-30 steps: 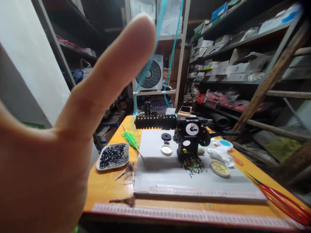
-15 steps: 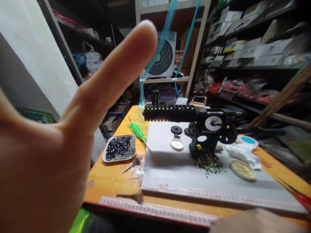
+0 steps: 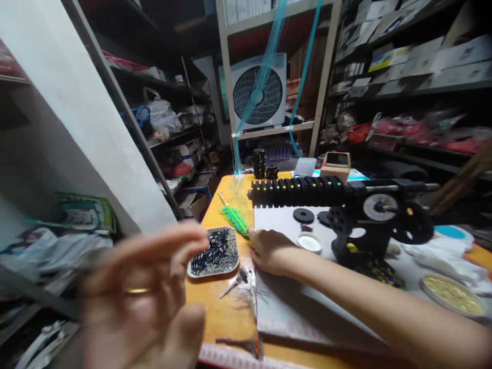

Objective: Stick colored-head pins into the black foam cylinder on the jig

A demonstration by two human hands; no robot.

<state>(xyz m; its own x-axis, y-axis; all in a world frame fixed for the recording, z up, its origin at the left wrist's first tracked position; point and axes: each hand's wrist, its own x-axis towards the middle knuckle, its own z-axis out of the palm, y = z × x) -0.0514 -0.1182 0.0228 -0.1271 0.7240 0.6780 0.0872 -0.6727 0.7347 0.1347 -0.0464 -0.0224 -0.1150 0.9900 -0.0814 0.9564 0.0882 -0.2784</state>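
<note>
My right hand [image 3: 271, 249] reaches across the table, its fingers closed around the near end of a green-and-turquoise bristled stick [image 3: 235, 219]. The fingertips are partly hidden. Blurred in the lower left, my left hand [image 3: 144, 292] wears a gold ring, its fingers loosely bent and the thumb apart, with nothing seen in it. Just beyond the left hand lies a white tray [image 3: 213, 275] of black tubes and small pale pieces. To the right of the stick stands a black device [image 3: 369, 220] with a horizontal row of ridged discs [image 3: 300, 191] dotted with coloured beads.
A white board [image 3: 279, 307] covers much of the orange table [image 3: 226, 307]. On it are a small white dish [image 3: 308, 242], a black disc [image 3: 303, 215] and a dish of golden bits [image 3: 453, 293]. Turquoise strands [image 3: 265, 64] hang before a box fan [image 3: 257, 95].
My left hand has dropped from close before the camera, its fingers now bent. My right hand has come in from the right and taken hold of the bristled stick. The view has shifted left.
</note>
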